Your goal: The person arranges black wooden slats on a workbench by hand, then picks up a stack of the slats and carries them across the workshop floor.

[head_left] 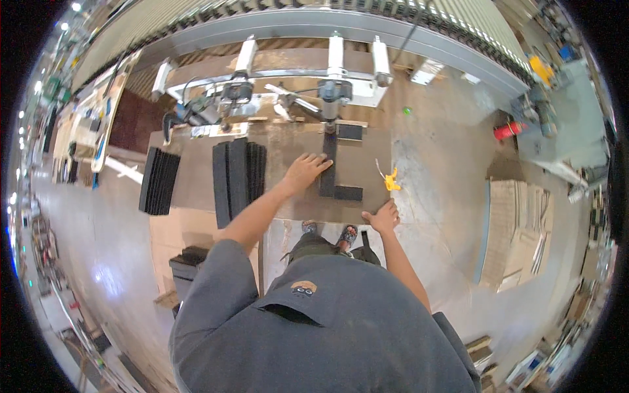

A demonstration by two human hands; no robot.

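Note:
A long black strip (327, 175) lies front to back on the brown worktable (285, 208), its far end under a vertical machine head (335, 92). My left hand (306, 173) rests on the strip's left side, fingers stretched out and lying across its edge. Short black pieces adjoin the strip, one near piece (348, 193) by its front end and one far piece (350, 132) beside the machine head. At the table's front right edge is my right hand (384, 217), thumb spread from the fingers, touching the edge and holding nothing that I can see.
Two stacks of black strips, a middle stack (239, 177) and a left stack (159, 181), stand on the table. Another machine head (237, 92) is at the back left. A yellow object (392, 179) sits at the right edge. Stacked cardboard (514, 232) and a red extinguisher (509, 131) stand farther right.

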